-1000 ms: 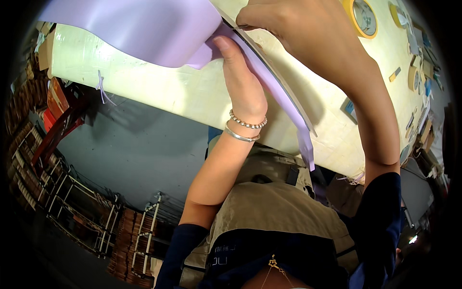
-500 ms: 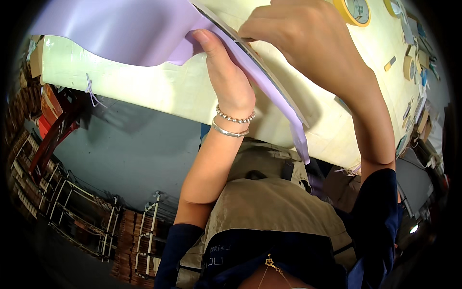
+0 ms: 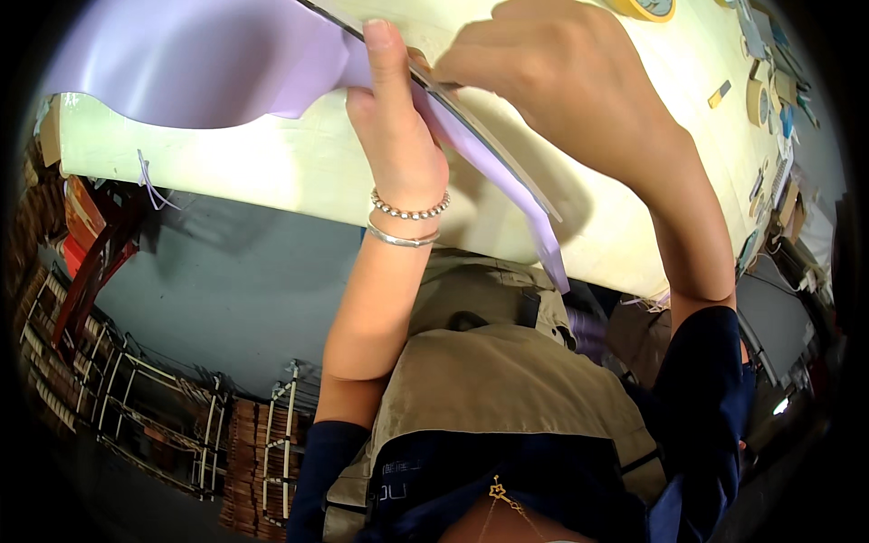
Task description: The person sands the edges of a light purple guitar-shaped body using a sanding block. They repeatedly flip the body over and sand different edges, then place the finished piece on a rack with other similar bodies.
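A glossy lavender moulded panel [image 3: 195, 68] is held up over the table, with a broad curved part at the left and a narrow strip running down to the right. A thin pale and dark layer [image 3: 493, 145] lies along that strip's edge. My left hand [image 3: 398, 136] is closed around the strip near its middle, thumb upright on the near face and fingers partly hidden behind. On the other side, my right hand [image 3: 552, 86] has its fingers pinched at the layered edge. A small dark tip shows at those fingers, but what it belongs to is hidden.
The pale-covered table [image 3: 109, 145] carries yellow tape rolls [image 3: 644, 7], a small yellow cutter [image 3: 720, 94] and more tools along the right. Lavender offcuts [image 3: 152, 185] hang at the near edge. Below left are a red chair [image 3: 86, 244] and wire racks [image 3: 154, 407].
The panel and both hands have shifted slightly left in view, as have the surroundings. My left thumb has straightened and reaches higher over the strip. My right hand stays pinched at the edge.
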